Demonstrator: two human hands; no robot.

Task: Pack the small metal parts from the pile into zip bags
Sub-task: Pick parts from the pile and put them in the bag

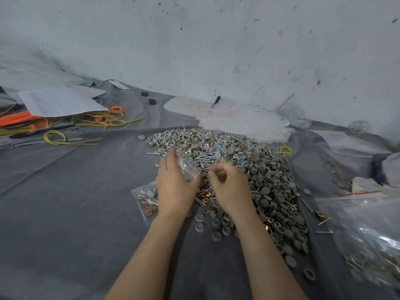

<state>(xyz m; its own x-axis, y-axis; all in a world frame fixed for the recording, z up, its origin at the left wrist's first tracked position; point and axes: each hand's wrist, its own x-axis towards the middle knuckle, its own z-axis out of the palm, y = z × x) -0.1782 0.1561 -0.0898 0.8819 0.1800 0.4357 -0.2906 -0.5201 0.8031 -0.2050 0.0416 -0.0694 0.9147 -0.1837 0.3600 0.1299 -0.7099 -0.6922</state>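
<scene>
Mixed hardware pile (pixel 255 169) on grey cloth (pixel 75 202), both hands over its near-left edge.
Left hand (pixel 175 188) grips a small clear zip bag (pixel 188 168) with a red seal strip. Right hand (pixel 230 186) hovers just beside it above the pile, fingers curled inward; whether they pinch a part cannot be told. Pile contents: screws, grey round caps, brass clips. Filled zip bag (pixel 144 197) lies under the left wrist.

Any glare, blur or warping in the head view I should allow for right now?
Head view: wide-angle warp bows the wall; light soft, shadows faint; glare streaks the large plastic bag at right; the right hand and the zip bag in the left hand are slightly smeared; the pile reads sharp.
</scene>
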